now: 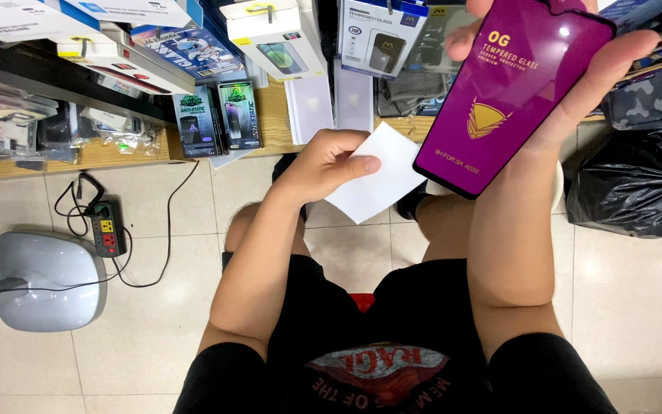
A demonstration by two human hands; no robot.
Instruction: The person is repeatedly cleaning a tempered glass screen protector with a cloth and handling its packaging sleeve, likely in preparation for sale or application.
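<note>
My right hand (591, 73) holds up a purple rectangular screen protector (511, 96) with black edges and a gold emblem, gripped by its edges near the top right. My left hand (323, 161) pinches a plain white card or sleeve (381, 184) at its left corner, lower and to the left of the protector. Both are held above my knees as I sit, dressed in black shorts and a black shirt.
A low wooden shelf (116, 153) along the top carries several boxed phone accessories (220, 115). A power strip (106, 228) with a black cable lies on the tiled floor at left, beside a grey fan base (47, 280). A black plastic bag (637, 188) sits at right.
</note>
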